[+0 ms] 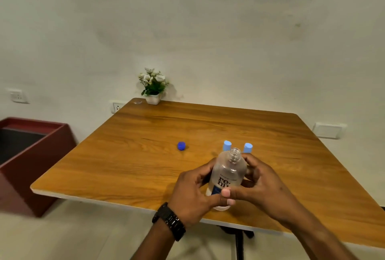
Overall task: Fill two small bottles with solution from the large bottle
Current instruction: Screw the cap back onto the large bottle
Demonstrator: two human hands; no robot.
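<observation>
Both hands wrap the big bottle (227, 173), which I'll take as the landmark: the left hand (192, 192) curls round its left side, the right hand (257, 180) round its right, thumbs meeting across the label near the base. It stands near the table's (129, 166) front edge, neck bare and open, so the two-handed hold looks meant to steady it before lifting to pour. Just behind it stand two small bottles; only their light blue caps, one (227, 145) and the other (248, 147), show past its shoulder, both apparently on, so nothing seems filled yet. A dark blue cap (181, 146) lies off to its left, probably parked clear of the pouring. Far behind, at the table's back edge, sits a flower pot (153, 91).
</observation>
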